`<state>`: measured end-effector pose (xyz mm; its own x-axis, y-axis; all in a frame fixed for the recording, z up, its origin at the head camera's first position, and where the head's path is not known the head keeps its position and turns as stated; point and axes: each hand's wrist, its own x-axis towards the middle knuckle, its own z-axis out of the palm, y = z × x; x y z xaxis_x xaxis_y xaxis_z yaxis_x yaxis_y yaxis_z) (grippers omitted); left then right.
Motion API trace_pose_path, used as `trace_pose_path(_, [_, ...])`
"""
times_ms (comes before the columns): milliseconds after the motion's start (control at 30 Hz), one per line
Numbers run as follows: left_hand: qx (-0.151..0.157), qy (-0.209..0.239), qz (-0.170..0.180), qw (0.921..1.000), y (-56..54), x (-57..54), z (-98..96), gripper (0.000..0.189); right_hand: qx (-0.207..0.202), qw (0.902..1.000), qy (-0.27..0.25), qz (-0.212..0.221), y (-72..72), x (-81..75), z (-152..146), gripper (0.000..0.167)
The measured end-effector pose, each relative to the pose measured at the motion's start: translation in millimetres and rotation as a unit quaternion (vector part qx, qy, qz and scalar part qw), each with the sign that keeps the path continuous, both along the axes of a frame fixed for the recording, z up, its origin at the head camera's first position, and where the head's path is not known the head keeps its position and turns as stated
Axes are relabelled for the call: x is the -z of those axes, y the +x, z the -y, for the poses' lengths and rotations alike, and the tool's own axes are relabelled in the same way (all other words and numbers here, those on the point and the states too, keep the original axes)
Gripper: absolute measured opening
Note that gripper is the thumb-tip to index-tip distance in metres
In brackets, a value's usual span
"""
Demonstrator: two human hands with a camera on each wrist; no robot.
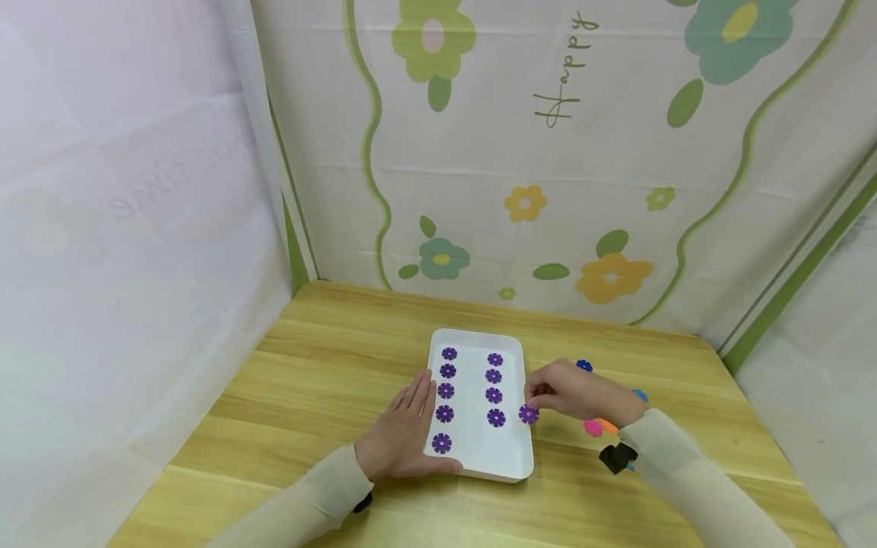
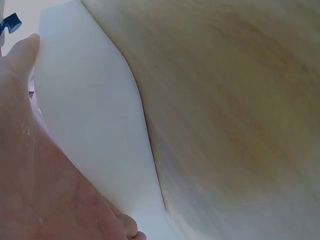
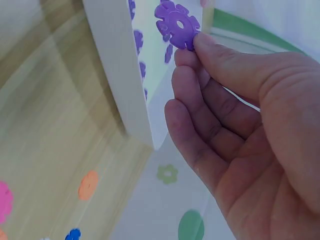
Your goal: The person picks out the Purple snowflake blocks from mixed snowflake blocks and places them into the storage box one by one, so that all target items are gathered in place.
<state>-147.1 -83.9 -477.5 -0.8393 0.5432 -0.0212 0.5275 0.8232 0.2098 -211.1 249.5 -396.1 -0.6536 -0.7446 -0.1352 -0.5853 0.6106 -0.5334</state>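
A white tray (image 1: pixel 469 453) stands on the wooden table, with purple snowflake discs (image 1: pixel 445 390) laid in two columns, several in each. My left hand (image 1: pixel 400 438) rests along its left side, fingers extended at the long rim and thumb over the near edge. In the left wrist view that hand (image 2: pixel 45 165) lies against the tray's outer wall (image 2: pixel 95 100). Thumb and fingertips of my right hand (image 1: pixel 575 392) pinch another purple snowflake disc (image 1: pixel 528 414) at the right rim. In the right wrist view this disc (image 3: pixel 170 32) is held by its edge, the other fingers curled.
Right of the tray lie loose discs: a dark blue one (image 1: pixel 584 365), a lighter blue one (image 1: pixel 640 395), a pink one (image 1: pixel 592 428) and an orange one (image 1: pixel 607 427); my right forearm partly covers this group. A flower-printed cloth (image 1: pixel 479 152) stands behind the table, with white cloth sides.
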Motion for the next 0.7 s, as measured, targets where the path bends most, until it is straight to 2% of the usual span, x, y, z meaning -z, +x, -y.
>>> trace_pose_path(300, [-0.001,-0.011,0.002,0.9999,-0.9,-1.1,-1.0,0.134,-0.019,0.9996,0.019,-0.001,2.4,15.9,29.0,0.016])
trace_pose_path(467, [-0.003,-0.012,0.004,0.9999,-1.4,-0.5,-1.5,0.134,-0.030,0.9988,0.036,-0.015,2.7,24.8,37.8,0.016])
trace_pose_path(700, [-0.004,-0.015,-0.002,0.9999,-1.6,0.0,-1.6,0.134,-0.030,0.9987,0.041,-0.007,6.1,40.8,45.5,0.011])
